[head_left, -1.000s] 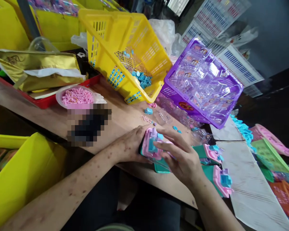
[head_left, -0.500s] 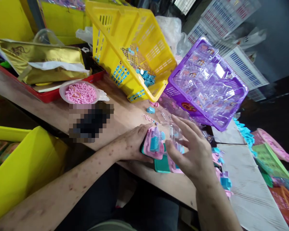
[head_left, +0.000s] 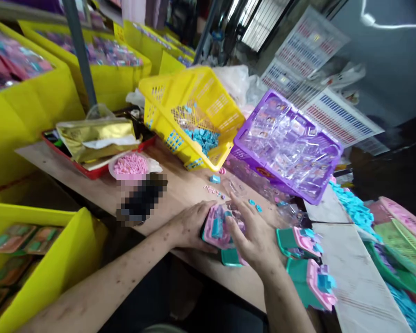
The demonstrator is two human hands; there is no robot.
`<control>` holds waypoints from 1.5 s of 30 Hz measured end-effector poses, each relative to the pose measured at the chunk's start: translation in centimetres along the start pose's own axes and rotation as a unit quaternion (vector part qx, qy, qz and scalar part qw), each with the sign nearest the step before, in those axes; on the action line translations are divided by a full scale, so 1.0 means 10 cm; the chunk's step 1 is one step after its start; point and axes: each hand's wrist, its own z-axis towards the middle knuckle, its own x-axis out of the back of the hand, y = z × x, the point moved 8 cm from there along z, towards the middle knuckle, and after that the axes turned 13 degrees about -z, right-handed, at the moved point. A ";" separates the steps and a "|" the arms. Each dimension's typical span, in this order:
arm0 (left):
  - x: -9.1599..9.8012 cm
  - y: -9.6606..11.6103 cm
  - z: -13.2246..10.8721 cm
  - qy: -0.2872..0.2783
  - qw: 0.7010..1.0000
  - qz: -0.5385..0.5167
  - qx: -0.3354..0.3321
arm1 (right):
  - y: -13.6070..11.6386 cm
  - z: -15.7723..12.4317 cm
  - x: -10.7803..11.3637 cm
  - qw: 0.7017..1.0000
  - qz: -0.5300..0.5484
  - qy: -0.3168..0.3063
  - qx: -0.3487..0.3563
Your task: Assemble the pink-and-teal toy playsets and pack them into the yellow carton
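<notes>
My left hand (head_left: 190,224) grips a pink and teal toy piece (head_left: 217,226) with a blue part on top, near the front edge of the wooden table (head_left: 180,185). My right hand (head_left: 253,236) lies over the toy's right side, fingers curled against it, with a clear plastic cover under the fingertips. Another teal piece (head_left: 230,257) sits just below the hands. Two more pink and teal toys (head_left: 300,240) (head_left: 315,277) rest to the right of my right hand.
A tilted yellow basket (head_left: 194,115) holds blue parts. A purple basket (head_left: 287,143) holds clear plastic shells. A bowl of pink parts (head_left: 130,164), a red tray (head_left: 90,169) with a gold bag, and yellow bins (head_left: 38,259) stand around. Small loose parts lie on the table.
My right hand was lifted with fingers spread half a second ago and has come back down onto the toy. The camera has tilted up, showing more of the room.
</notes>
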 end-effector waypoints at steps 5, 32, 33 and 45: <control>0.00 0.02 0.02 -0.012 0.999 0.031 0.012 | -0.17 0.12 0.08 0.997 0.000 0.063 -0.038; -0.03 0.07 0.06 -0.057 0.984 0.085 0.144 | -0.48 0.19 -0.10 0.994 -0.100 0.011 0.051; -0.03 0.07 0.06 -0.056 0.985 0.084 0.143 | -0.49 0.20 -0.10 0.994 -0.098 0.009 0.053; -0.04 0.01 0.05 -0.030 0.993 0.052 0.106 | -0.37 0.14 -0.28 0.993 -0.109 -0.045 0.006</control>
